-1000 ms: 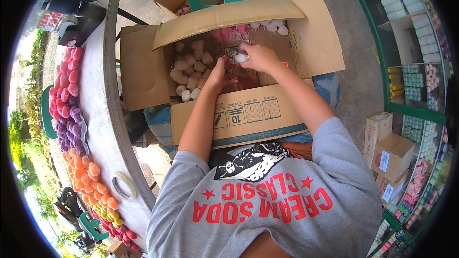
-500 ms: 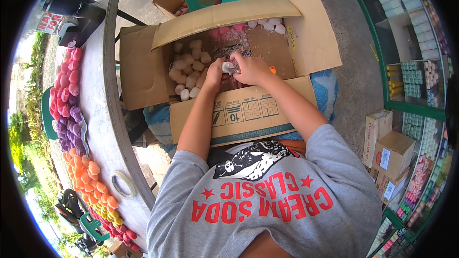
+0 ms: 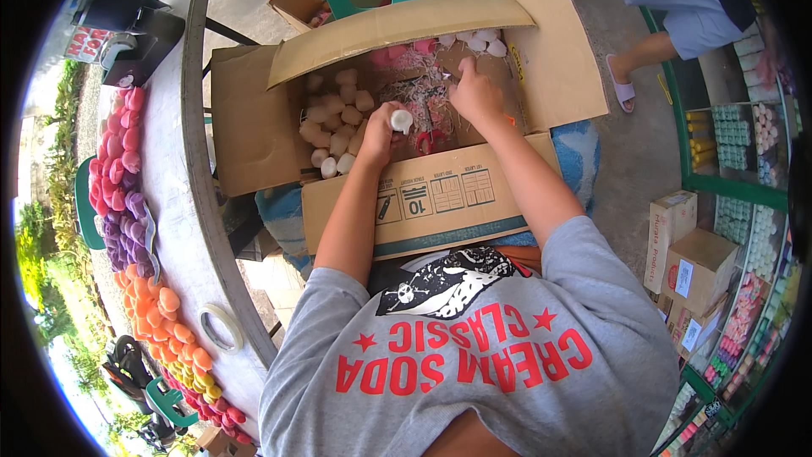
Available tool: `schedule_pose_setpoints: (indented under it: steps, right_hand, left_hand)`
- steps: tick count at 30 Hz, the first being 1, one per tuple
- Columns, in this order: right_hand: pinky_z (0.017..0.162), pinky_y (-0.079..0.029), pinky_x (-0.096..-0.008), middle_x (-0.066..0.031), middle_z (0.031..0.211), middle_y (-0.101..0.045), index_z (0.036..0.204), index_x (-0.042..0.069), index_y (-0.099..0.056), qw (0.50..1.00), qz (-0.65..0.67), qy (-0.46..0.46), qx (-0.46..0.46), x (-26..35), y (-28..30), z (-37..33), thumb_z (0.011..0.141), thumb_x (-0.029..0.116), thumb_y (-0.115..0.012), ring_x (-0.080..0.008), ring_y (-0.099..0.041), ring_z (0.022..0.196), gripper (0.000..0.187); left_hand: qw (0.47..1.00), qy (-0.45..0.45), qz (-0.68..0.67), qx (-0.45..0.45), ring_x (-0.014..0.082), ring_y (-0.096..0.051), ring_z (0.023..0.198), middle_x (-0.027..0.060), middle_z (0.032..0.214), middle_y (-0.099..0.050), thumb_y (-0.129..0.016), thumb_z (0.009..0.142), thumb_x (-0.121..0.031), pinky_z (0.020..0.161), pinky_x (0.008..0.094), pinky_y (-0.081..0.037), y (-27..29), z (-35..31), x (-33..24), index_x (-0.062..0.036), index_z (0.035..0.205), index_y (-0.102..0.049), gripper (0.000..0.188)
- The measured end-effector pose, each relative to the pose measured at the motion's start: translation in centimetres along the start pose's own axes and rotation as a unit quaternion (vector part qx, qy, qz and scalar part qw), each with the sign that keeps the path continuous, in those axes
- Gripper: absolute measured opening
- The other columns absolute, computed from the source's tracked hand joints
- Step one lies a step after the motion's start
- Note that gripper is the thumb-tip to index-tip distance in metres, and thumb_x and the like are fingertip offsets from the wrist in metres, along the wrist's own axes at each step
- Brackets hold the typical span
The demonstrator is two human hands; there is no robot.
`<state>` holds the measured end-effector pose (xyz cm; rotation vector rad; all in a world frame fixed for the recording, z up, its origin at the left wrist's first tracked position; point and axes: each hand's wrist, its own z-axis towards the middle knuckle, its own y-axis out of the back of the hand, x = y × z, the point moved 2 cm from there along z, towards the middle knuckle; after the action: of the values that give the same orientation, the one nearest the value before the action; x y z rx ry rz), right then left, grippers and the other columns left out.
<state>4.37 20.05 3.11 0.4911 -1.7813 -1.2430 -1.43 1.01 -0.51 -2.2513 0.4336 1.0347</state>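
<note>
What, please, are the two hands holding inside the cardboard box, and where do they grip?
The left hand grips a small white cup-shaped piece by its side; whether the right hand holds anything cannot be told.

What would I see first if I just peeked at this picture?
First, the big open cardboard box in the middle, with both hands inside. The left hand holds a small white piece; the right hand digs in shredded paper. On the left, rows of pink, purple and orange pieces line a grey table.

open brown carton [image 3: 423, 195] centre | small brown boxes [image 3: 689, 267] right floor
</note>
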Motion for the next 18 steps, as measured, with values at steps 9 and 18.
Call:
schedule_pose_setpoints:
  steps: [9, 18]
  right_hand:
    - [0.061, -0.05, -0.041, -0.0138, 0.078, -0.066, 0.124, 0.018, -0.044, 0.953, 0.121, 0.238, 0.144, 4.2, 0.1, -4.0, 0.086, 0.042, -0.057, -0.0321, -0.065, 0.071, 0.047]
    - [0.06, -0.051, -0.0399, -0.0098, 0.072, -0.066, 0.111, 0.016, -0.059, 0.958, 0.208, 0.186, 0.06, 2.2, -1.8, -2.5, 0.084, 0.05, -0.057, -0.0302, -0.066, 0.069, 0.043]
  left_hand:
    - [0.978, -0.016, -0.206, 0.004, 0.0141, -0.049, 0.064, 0.0078, 0.084, -0.056, -0.037, 0.092, -0.03, 0.053, 0.028, -0.041, 0.7, 0.8, -0.3, -0.0056, 0.102, -0.049, 0.029]
    - [0.993, 0.057, -0.106, 0.003, 0.008, -0.038, 0.047, 0.0005, 0.066, -0.05, -0.042, 0.091, -0.038, 0.04, 0.0203, -0.027, -0.2, 0.3, -0.4, -0.0107, 0.088, -0.05, 0.028]
